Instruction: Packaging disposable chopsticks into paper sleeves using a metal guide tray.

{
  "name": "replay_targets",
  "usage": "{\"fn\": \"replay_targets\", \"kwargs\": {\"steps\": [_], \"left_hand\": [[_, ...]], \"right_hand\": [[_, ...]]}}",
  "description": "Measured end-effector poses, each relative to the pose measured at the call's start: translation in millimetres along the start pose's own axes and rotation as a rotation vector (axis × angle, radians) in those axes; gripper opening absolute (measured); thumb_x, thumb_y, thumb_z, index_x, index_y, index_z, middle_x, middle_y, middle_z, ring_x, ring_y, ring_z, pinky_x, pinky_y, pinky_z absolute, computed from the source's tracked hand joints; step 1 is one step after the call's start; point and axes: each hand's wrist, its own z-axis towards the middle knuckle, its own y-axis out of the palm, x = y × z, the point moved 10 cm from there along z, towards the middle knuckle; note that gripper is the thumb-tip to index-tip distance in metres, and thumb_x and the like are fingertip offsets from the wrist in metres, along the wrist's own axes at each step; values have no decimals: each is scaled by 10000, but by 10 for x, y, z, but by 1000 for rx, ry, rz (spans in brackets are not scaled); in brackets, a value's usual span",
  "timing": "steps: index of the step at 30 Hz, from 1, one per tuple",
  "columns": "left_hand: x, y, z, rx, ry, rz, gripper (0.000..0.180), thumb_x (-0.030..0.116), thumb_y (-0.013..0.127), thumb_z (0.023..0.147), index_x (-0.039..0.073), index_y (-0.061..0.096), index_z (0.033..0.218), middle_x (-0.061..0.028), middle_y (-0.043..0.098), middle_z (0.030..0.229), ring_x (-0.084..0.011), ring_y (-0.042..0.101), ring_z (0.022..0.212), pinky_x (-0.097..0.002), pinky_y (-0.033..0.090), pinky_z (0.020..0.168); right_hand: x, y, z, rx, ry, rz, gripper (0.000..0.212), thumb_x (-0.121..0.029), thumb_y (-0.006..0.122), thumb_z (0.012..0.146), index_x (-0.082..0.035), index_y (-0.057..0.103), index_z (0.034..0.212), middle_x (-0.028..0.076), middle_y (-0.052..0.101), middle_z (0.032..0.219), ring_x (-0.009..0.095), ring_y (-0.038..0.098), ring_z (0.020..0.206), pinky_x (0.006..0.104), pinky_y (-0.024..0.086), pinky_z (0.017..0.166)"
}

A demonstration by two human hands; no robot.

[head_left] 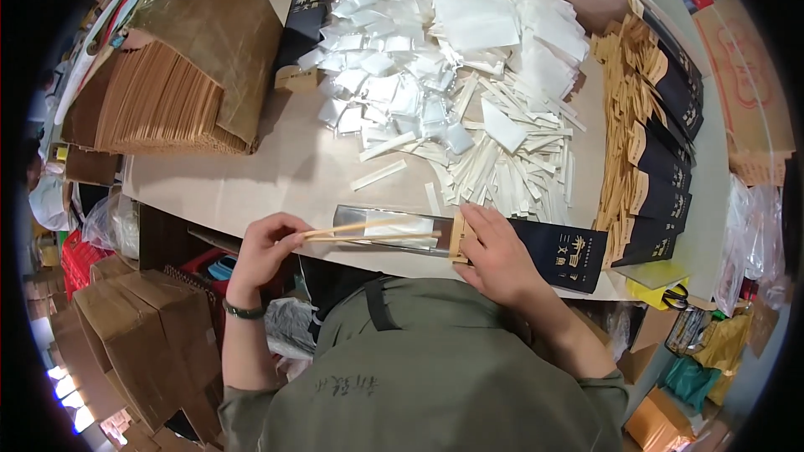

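Observation:
My left hand (274, 243) pinches a pair of wooden chopsticks (356, 228) by one end, near the table's front edge. Their other ends reach right, over or into the clear part of a long packet (345, 217); which of the two I cannot tell. Inside the clear part lies something white. My right hand (497, 249) grips this packet at its tan band (458, 234), fingers on top. A dark blue printed panel (561, 256) extends right from beneath that hand; whether it belongs to the same packet is hidden.
Small clear sachets (389, 88), white napkins (477, 17) and narrow paper-wrapped sticks (511, 172) are heaped behind my hands. Filled dark packets (657, 192) stand along the right side. A cardboard box (167, 100) of brown sheets stands left; black-handled scissors (674, 296) lie right.

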Motion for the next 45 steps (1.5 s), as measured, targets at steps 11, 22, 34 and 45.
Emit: {"fn": "replay_targets", "kwargs": {"steps": [11, 22, 34, 45], "left_hand": [[731, 1404, 421, -65, 447, 338, 127, -39, 730, 800, -3, 676, 909, -90, 611, 937, -199, 658, 840, -292, 543, 721], [954, 1571, 156, -112, 407, 352, 706, 153, 810, 749, 19, 465, 1351, -167, 589, 1199, -329, 582, 1086, -418, 475, 945], [706, 1514, 265, -341, 69, 367, 358, 180, 789, 716, 21, 585, 964, -80, 623, 791, -203, 603, 697, -319, 507, 683], [469, 1406, 262, -18, 112, 607, 417, 148, 752, 704, 36, 578, 1066, -157, 631, 904, -348, 635, 815, -409, 520, 718]], "right_hand": [[-72, 158, 199, 14, 12, 16, 371, -183, 799, 716, 0, 614, 981, 220, 522, 1328, 385, 515, 1205, 452, 453, 983], [-61, -10, 158, 72, 38, 43, 464, -80, 763, 645, -29, 617, 1083, 210, 543, 1180, 393, 561, 1064, 466, 479, 896], [854, -1304, -504, 155, 158, -378, 299, -241, 794, 733, -24, 642, 871, 188, 625, 1082, 372, 579, 1046, 451, 450, 923], [298, -102, -149, -40, 438, -95, 383, -409, 658, 879, -28, 657, 842, 169, 675, 866, 332, 658, 839, 412, 524, 703]]}}
